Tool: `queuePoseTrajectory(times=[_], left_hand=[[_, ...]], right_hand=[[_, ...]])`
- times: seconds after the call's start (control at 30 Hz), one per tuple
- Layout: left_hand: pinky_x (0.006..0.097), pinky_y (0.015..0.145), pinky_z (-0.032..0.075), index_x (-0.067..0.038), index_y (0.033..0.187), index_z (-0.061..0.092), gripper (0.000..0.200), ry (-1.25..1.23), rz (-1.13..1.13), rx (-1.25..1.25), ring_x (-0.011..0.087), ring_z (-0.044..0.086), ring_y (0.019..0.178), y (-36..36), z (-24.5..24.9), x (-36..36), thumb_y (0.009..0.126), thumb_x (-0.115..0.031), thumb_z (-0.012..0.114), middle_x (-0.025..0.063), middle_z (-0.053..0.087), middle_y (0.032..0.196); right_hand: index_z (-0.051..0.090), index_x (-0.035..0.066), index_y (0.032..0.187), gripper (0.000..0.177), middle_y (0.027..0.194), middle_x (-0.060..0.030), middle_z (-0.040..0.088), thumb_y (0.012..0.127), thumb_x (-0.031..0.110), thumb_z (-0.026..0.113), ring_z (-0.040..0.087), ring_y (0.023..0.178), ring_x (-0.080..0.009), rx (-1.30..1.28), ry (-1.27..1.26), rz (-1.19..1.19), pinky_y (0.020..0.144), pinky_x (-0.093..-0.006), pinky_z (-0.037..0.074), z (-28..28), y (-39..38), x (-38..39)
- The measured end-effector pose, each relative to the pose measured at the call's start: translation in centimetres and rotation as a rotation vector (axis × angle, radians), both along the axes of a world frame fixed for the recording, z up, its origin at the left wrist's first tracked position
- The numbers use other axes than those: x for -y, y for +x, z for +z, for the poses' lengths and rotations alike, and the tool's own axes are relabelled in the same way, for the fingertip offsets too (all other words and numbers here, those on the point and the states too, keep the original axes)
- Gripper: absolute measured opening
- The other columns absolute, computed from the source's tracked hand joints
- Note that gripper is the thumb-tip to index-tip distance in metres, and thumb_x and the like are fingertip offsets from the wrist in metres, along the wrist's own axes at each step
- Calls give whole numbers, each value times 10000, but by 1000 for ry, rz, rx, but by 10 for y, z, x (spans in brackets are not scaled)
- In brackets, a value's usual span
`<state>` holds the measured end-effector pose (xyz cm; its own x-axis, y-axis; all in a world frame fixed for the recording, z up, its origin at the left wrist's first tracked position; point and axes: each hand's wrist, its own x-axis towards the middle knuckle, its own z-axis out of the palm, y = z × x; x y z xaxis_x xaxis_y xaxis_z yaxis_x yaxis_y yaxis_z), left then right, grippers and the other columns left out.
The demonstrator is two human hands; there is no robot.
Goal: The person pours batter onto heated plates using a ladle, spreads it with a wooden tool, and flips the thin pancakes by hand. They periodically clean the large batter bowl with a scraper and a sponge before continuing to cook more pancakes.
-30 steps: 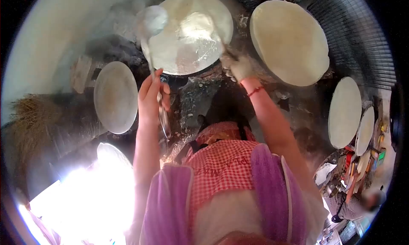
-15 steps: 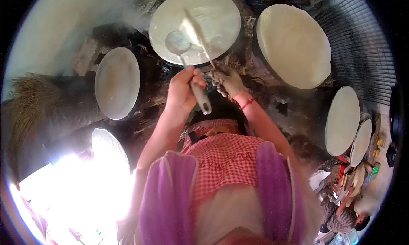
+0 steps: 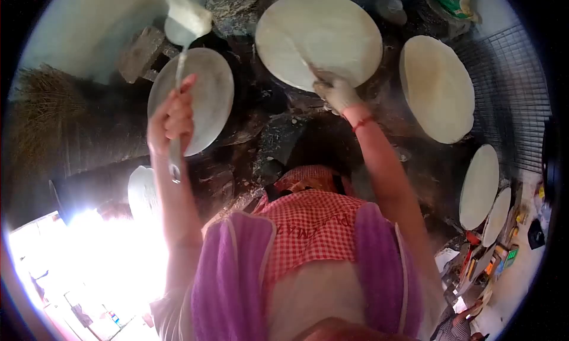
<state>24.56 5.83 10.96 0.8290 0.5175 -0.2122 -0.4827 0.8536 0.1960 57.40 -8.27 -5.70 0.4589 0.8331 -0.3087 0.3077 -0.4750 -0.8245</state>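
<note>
My left hand (image 3: 172, 120) is wrapped round the handle of a ladle (image 3: 178, 31), raised at the upper left past the small round griddle (image 3: 204, 98). White batter (image 3: 195, 20) shows at the ladle's bowl, blurred by motion. My right hand (image 3: 339, 94), in a dirty pale glove with a red band at the wrist, grips a thin flat spreader (image 3: 303, 58). The spreader reaches over the large round griddle (image 3: 332, 30), whose surface is coated with pale batter. Its far end blurs into the batter.
Another batter-covered griddle (image 3: 438, 92) lies to the right, with two narrower-looking ones (image 3: 480, 187) below it. A straw broom (image 3: 47, 113) stands at the left near a brick (image 3: 141, 53). Wire mesh (image 3: 510, 98) lines the right side. Another person (image 3: 456, 328) shows at the lower right.
My left hand has swung left with the ladle, away from the large griddle. The spreader, raised and white-coated before, is now lower over that griddle. The view has shifted.
</note>
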Motion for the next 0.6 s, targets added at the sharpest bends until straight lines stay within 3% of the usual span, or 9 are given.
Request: queuePoseTrajectory(times=[0.07,0.17,0.2,0.27,0.4,0.47,0.53,0.6], left_hand=[[178,360,270,72,1363,293,402,81,-10,-190,51,312,502,-32,8,-37,1005,-103,345,-5,339,723],[184,357,249,58,1298,382,365,161,16,-449,48,275,476,-70,5,-72,995,-144,403,-27,310,680],[184,357,249,58,1298,382,365,150,24,-445,48,275,476,-78,0,-76,995,-144,403,-27,310,680],[199,365,236,25,1256,443,329,412,-14,-776,48,249,450,-93,-16,-78,989,-167,427,-40,291,641],[243,376,268,5,1264,459,388,500,57,-951,71,328,444,-76,-59,-58,982,-260,449,-17,384,643],[247,375,282,9,1268,457,405,464,74,-966,78,346,446,-64,-89,-49,979,-275,452,-7,404,647],[252,383,313,1,1273,460,399,373,122,-896,95,378,452,-51,-109,-42,973,-263,460,10,430,654],[260,386,326,-5,1275,461,399,323,116,-839,100,392,457,-43,-120,-40,966,-258,474,15,443,657]], right_hand=[[578,175,1268,449,972,-110,687,846,313,641,659,823,-209,108,-89,81,782,-321,507,-1,-13,-16],[585,138,1266,430,809,-50,656,873,306,634,557,563,-103,514,477,457,517,-263,468,-16,-10,4],[602,145,1245,415,833,-52,668,870,318,640,574,575,-109,207,312,245,520,-266,468,13,-17,21],[618,151,1223,400,857,-54,679,866,330,646,590,587,-114,-89,137,61,522,-270,469,44,-33,47],[607,47,1203,411,1070,-85,666,848,237,691,629,928,-171,-279,-172,-256,842,-308,500,9,-62,77],[607,39,1186,363,1051,-87,675,869,205,668,641,915,-180,118,50,152,789,-325,519,1,-114,73],[625,65,1147,332,995,-111,687,853,208,679,663,897,-253,69,405,105,762,-360,531,-3,-156,42],[631,75,1133,316,1003,-133,678,858,227,666,655,908,-286,183,335,129,769,-378,528,-19,-169,16]])
